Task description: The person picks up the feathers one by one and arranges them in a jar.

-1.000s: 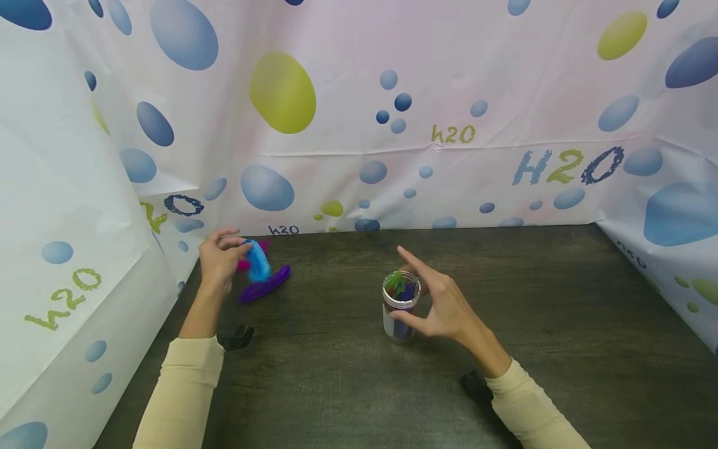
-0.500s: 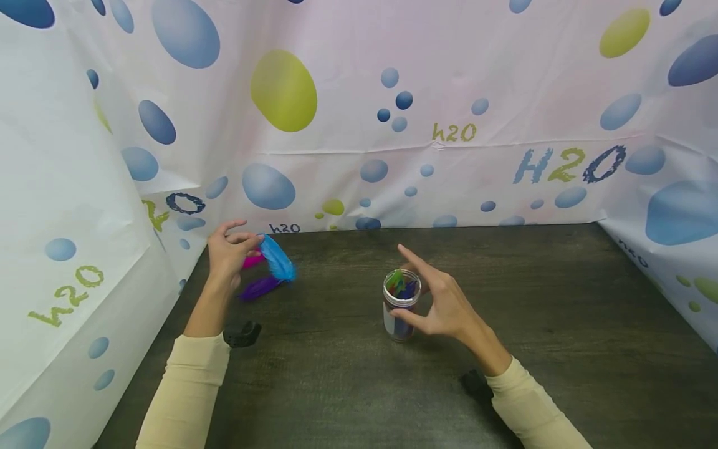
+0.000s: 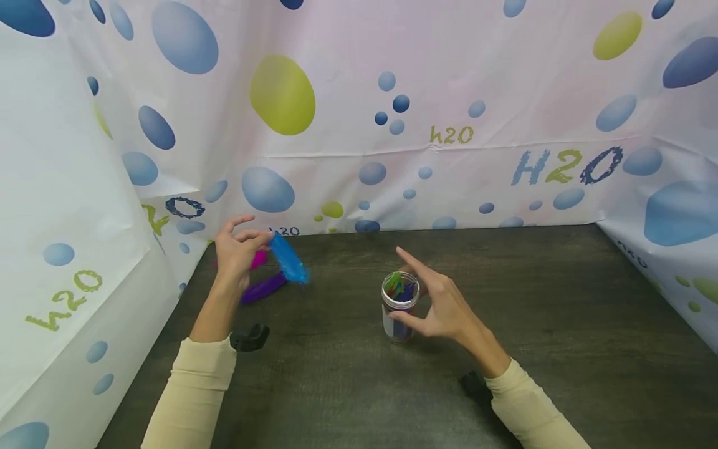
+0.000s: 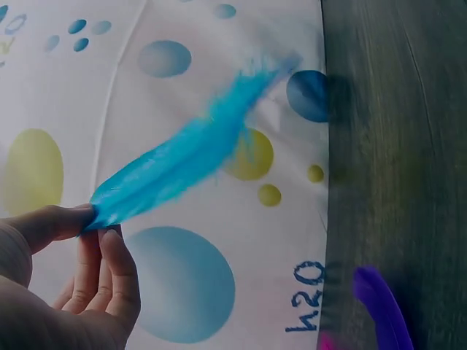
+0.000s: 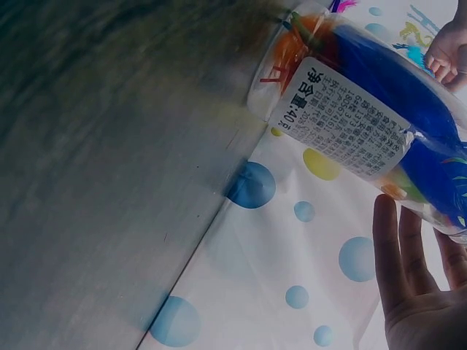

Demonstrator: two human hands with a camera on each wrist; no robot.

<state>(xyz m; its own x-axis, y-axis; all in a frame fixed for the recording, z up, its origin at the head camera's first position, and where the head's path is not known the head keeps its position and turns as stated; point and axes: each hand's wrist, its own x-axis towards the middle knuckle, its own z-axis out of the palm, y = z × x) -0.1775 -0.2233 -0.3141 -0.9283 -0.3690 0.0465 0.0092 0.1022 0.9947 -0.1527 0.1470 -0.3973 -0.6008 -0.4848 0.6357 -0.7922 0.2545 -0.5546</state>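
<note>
My left hand [image 3: 238,252] pinches a bright blue feather [image 3: 288,259] by one end, between thumb and fingertips. In the left wrist view the feather [image 4: 175,164] stretches away from the fingers to a wispy far end. Below it in the head view lie a purple feather [image 3: 263,289] and a magenta feather [image 3: 259,259], the latter partly hidden by the hand. My right hand [image 3: 440,302] holds a clear, lidless jar [image 3: 399,318] around its side, thumb in front and fingers behind. Green and dark blue feathers fill the jar; the right wrist view shows its white printed label [image 5: 343,120].
The dark wooden table [image 3: 336,386] ends at a white backdrop [image 3: 348,81] with blue and green spots, which also rises on the left and right. Black devices [image 3: 250,337] sit at both wrists.
My left hand has lifted the blue feather off the purple and magenta ones and moved it rightward. The right hand and the jar stay in place.
</note>
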